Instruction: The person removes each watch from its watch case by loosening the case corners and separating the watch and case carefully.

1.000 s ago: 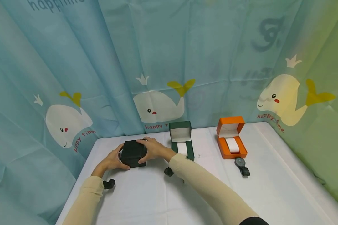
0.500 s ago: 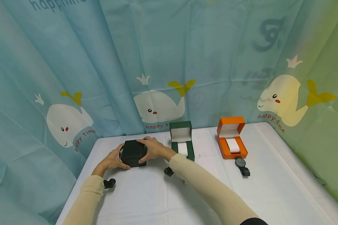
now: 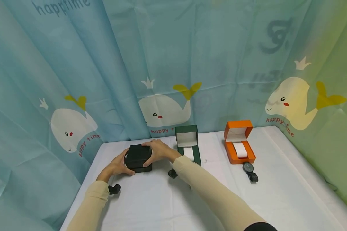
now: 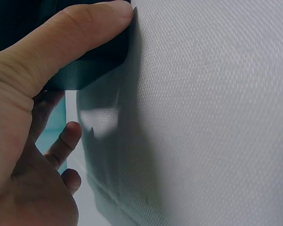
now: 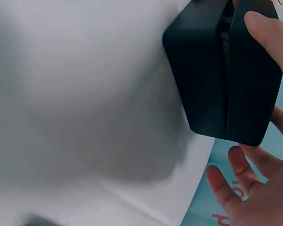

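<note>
A black watch box (image 3: 139,153) stands on the white-covered table at the left, between both hands. My left hand (image 3: 116,165) grips its left side, with the thumb along the front; in the left wrist view that thumb (image 4: 61,44) presses the dark box wall. My right hand (image 3: 159,150) holds the lid from the right, fingers over the top and thumb at the front. In the right wrist view, a narrow gap runs between lid (image 5: 252,80) and base (image 5: 195,75). The inside of the box is hidden.
Right of the hands stands an opened green watch box (image 3: 186,136) with a white cushion, partly behind the right sleeve. Farther right is an opened orange watch box (image 3: 232,156). A dark watch (image 3: 248,167) lies before it. A whale-print curtain (image 3: 167,109) hangs behind the table.
The seam between the black box's lid and base shows more plainly now, with the lid slightly raised. Both hands keep their hold. The head view has shifted a little.
</note>
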Action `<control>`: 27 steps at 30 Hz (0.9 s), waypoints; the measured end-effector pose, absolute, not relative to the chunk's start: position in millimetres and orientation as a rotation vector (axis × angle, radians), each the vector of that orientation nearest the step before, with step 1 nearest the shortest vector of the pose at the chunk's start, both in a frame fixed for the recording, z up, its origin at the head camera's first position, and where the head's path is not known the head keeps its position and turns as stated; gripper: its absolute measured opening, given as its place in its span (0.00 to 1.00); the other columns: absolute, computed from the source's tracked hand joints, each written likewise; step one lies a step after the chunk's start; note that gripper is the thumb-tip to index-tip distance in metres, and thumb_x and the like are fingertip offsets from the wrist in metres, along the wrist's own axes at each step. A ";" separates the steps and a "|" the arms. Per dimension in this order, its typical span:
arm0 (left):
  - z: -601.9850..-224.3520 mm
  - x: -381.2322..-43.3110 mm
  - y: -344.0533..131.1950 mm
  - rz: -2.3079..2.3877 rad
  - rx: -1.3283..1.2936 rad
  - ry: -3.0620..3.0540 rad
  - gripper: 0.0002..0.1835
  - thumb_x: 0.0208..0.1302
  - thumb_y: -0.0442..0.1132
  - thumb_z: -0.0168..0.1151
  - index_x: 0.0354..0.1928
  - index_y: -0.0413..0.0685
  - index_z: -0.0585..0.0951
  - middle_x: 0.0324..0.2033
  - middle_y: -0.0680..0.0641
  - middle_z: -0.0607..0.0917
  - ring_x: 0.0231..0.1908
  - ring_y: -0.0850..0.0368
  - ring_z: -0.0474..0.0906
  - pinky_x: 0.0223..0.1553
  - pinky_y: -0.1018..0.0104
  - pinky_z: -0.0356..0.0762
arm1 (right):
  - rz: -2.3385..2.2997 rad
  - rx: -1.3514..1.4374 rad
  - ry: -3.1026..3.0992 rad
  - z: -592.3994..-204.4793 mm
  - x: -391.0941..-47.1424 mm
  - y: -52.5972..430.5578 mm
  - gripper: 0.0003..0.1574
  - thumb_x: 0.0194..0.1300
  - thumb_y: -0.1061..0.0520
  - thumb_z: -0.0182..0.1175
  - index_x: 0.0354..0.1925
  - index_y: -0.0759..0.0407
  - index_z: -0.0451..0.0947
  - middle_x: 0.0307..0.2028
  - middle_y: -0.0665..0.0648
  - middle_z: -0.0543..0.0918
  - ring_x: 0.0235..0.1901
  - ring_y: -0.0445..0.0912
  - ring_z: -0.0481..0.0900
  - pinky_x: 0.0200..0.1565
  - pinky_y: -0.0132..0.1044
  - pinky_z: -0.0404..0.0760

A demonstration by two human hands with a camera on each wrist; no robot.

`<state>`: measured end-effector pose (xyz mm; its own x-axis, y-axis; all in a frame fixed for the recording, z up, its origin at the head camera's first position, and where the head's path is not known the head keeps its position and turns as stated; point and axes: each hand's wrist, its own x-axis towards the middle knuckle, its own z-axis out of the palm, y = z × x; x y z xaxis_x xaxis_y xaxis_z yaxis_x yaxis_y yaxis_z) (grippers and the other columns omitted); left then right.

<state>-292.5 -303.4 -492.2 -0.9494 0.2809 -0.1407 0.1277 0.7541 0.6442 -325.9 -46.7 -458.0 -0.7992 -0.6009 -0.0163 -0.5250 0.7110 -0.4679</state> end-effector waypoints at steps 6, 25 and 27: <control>-492.6 -288.8 -301.8 0.971 0.286 2.710 0.69 0.40 0.43 0.88 0.80 0.40 0.51 0.74 0.28 0.60 0.72 0.28 0.58 0.69 0.29 0.56 | -0.706 -0.902 2.701 -458.7 -330.7 -45.6 0.61 0.43 0.30 0.81 0.74 0.37 0.70 0.65 0.52 0.76 0.59 0.49 0.70 0.55 0.46 0.78; -490.9 -291.2 -303.7 0.984 0.341 2.707 0.70 0.40 0.44 0.88 0.80 0.37 0.50 0.75 0.28 0.59 0.73 0.27 0.55 0.69 0.28 0.54 | -0.973 -0.803 2.521 -452.7 -338.6 -39.3 0.53 0.49 0.32 0.78 0.72 0.38 0.72 0.72 0.53 0.70 0.70 0.50 0.68 0.67 0.52 0.71; -491.1 -291.4 -303.6 0.978 0.353 2.715 0.70 0.40 0.44 0.88 0.80 0.35 0.50 0.75 0.27 0.60 0.73 0.27 0.56 0.68 0.28 0.55 | -1.015 -0.769 2.501 -452.4 -339.0 -38.1 0.51 0.50 0.32 0.78 0.71 0.37 0.73 0.71 0.54 0.71 0.68 0.52 0.70 0.65 0.53 0.73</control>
<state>-291.4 -303.6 -491.1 -0.9436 0.3019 -0.1363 0.1456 0.7476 0.6480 -339.0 -38.1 -452.4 -0.7985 -0.5937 -0.0998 -0.3562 0.5996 -0.7167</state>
